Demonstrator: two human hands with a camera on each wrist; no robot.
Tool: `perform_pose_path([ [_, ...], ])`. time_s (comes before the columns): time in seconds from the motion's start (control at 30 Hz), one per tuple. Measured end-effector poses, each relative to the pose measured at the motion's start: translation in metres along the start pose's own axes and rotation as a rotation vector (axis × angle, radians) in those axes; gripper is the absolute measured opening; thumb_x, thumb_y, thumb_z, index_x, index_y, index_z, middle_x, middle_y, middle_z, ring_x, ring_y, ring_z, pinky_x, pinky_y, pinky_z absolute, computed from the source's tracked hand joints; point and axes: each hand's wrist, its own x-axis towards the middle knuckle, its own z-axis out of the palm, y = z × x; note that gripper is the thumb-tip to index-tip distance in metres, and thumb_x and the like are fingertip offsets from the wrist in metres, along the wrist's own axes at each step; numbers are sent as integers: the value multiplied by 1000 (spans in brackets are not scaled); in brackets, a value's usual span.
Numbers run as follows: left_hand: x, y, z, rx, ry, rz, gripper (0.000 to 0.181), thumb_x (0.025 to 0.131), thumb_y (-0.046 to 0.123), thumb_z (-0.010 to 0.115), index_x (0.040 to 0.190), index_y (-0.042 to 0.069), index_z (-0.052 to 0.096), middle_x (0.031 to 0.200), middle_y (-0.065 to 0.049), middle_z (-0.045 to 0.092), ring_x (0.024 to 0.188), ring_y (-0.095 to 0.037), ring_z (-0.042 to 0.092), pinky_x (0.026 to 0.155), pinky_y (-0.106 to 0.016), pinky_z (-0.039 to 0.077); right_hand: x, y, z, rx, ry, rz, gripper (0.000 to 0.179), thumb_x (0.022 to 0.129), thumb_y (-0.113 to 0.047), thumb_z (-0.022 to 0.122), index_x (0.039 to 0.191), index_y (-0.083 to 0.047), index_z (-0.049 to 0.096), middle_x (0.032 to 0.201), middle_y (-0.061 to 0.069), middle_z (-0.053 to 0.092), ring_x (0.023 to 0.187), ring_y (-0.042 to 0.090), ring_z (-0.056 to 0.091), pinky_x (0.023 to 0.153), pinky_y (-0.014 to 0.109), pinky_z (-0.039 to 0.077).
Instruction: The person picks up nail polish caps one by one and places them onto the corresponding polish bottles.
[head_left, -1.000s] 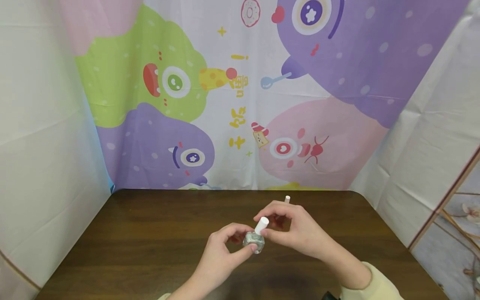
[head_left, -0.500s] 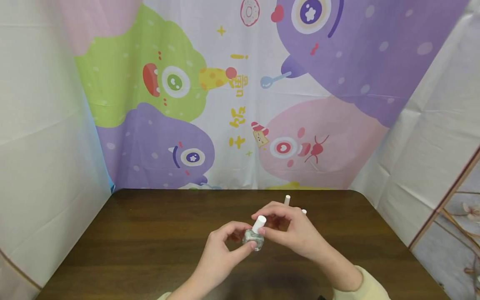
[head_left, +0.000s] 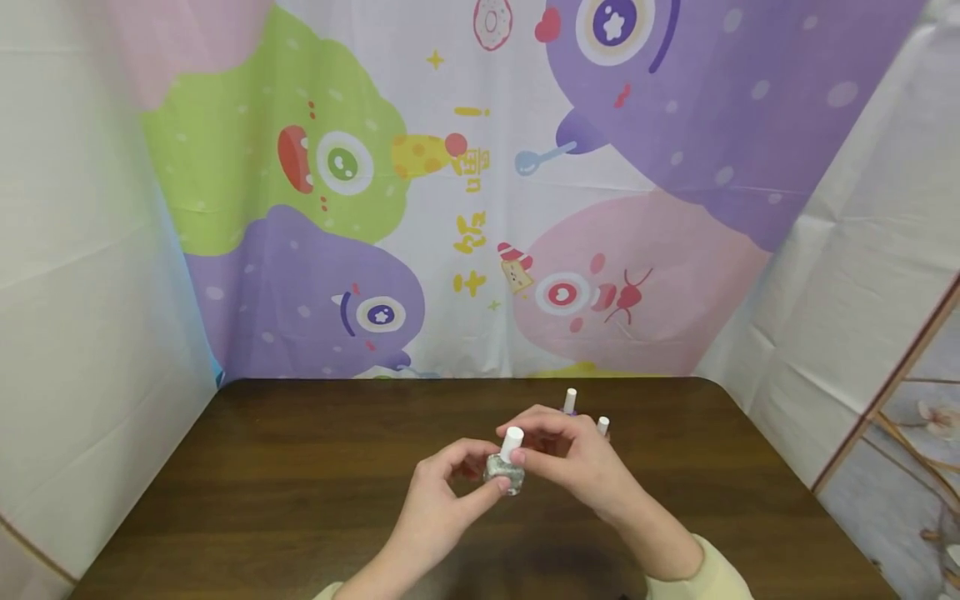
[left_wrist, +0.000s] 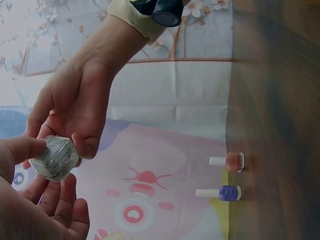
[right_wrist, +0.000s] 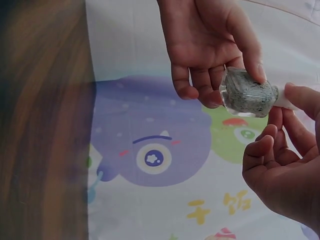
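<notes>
A small clear bottle of speckled grey-green nail polish (head_left: 504, 472) with a white cap (head_left: 512, 444) is held above the table between both hands. My left hand (head_left: 442, 500) pinches the glass body between thumb and fingers. The thumb and fingers of my right hand (head_left: 581, 458) grip the cap. In the right wrist view the nail polish (right_wrist: 246, 93) lies sideways, its cap mostly covered by right-hand fingers. The left wrist view shows the base of the nail polish (left_wrist: 55, 159) under the left thumb.
Behind the right hand, a purple nail polish (left_wrist: 229, 193) and a reddish-brown nail polish (left_wrist: 235, 161) stand on the dark wooden table (head_left: 300, 483). A cartoon-printed curtain (head_left: 450, 333) hangs along the table's back edge, with pale cloth at both sides.
Both hands have drifted slightly left and up with the nail polish, which looks more upright. The white caps of the two standing bottles show more behind the right hand.
</notes>
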Motion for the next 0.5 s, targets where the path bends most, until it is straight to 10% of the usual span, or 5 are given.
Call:
perform_pose_path([
  [0.5,1,-7,1,-30,-16,1,22,77,19,78,97,20,69,83,7,66,77,-9,58,73,-24,49,0,7,2,27,7,3,17,85,-5,68,102,-5,68,100,16,64,89,15,59,73,28,52],
])
